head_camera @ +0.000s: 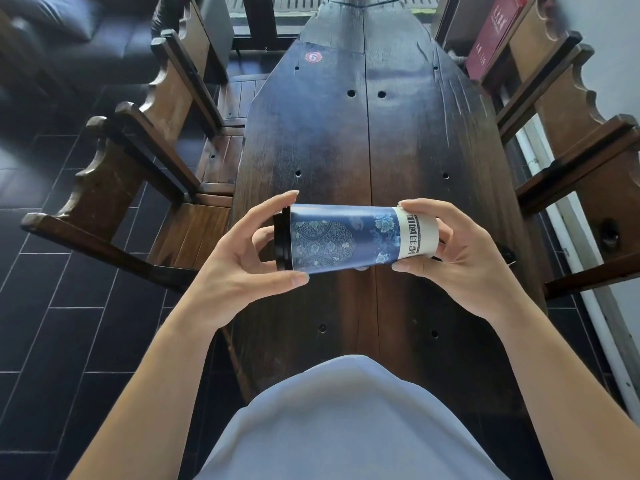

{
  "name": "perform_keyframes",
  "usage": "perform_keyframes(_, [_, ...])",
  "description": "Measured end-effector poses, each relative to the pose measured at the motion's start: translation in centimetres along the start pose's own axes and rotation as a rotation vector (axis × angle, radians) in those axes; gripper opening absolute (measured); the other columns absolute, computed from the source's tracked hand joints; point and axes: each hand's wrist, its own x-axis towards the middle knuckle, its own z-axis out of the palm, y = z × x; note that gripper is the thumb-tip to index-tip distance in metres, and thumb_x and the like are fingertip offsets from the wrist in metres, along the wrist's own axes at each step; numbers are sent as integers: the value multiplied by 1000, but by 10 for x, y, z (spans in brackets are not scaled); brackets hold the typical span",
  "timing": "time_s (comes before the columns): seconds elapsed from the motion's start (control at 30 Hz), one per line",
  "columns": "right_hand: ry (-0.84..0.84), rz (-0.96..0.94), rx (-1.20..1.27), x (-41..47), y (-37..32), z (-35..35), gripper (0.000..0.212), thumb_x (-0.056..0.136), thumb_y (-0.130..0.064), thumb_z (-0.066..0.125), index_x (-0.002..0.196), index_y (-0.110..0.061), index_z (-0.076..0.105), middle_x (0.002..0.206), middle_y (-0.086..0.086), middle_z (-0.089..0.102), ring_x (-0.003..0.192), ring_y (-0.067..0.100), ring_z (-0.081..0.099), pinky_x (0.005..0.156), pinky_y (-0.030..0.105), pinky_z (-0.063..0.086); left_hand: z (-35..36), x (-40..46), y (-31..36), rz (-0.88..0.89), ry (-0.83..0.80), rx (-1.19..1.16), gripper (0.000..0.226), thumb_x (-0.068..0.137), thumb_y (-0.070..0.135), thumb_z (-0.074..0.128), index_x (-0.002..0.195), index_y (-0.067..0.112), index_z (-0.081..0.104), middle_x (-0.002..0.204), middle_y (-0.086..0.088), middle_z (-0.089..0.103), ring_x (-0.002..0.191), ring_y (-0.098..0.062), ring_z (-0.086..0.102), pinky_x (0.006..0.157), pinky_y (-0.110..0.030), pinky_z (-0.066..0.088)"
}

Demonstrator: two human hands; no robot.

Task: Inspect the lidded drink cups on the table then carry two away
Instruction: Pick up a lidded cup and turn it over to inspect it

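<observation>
A blue floral paper cup (346, 237) with a black lid (282, 239) and a white printed band near its base lies sideways in the air above the dark wooden table (398, 140). My left hand (239, 258) grips the lid end, thumb below and index finger above. My right hand (460, 258) grips the white base end, fingers curled round it. The lid points left. No other cup shows on the table.
Wooden chairs (145, 174) line the table's left side and more chairs (571, 150) stand along the right. A red round sticker (313, 57) sits at the table's far left. A dark red box (491, 39) stands at the back right. Dark tiled floor lies to the left.
</observation>
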Motion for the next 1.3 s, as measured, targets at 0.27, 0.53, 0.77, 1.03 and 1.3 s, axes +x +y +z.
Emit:
perform_keyframes(0.27, [4, 15, 40, -1, 0, -1, 72, 73, -12, 81, 138, -14, 52, 120, -21, 65, 123, 16, 60, 92, 23, 56, 1, 2, 0, -21, 28, 20, 66, 74, 9, 84, 133, 30, 64, 144, -8, 56, 117, -26, 62, 85, -37, 59])
perform_keyframes(0.53, [12, 35, 71, -2, 4, -3, 66, 74, -10, 81, 135, -14, 55, 122, -10, 66, 122, 23, 62, 93, 27, 57, -1, -1, -2, 4, 19, -21, 74, 71, 3, 84, 137, 31, 63, 152, -4, 53, 135, -35, 56, 96, -42, 57])
perform_keyframes(0.77, [22, 8, 34, -3, 2, -1, 66, 74, -16, 80, 135, -17, 54, 123, -18, 63, 127, 17, 58, 90, 22, 57, 1, -1, -2, -36, 36, -24, 72, 74, 8, 83, 139, 32, 61, 144, -3, 58, 126, -34, 61, 92, -67, 56])
perform_keyframes(1.03, [-3, 53, 22, -6, 4, -2, 67, 75, -17, 79, 137, -24, 52, 122, -21, 63, 128, 15, 57, 86, 21, 58, -2, -2, -2, -35, -9, 12, 67, 75, 9, 82, 134, 35, 64, 154, -5, 50, 140, -38, 49, 97, -53, 58])
perform_keyframes(1.3, [-10, 51, 2, -7, 8, -5, 68, 77, -16, 78, 140, -20, 53, 129, -11, 60, 129, 18, 55, 87, 23, 58, 1, -3, 0, -61, -6, 21, 75, 73, 10, 84, 140, 36, 61, 151, -1, 54, 138, -36, 51, 100, -53, 56])
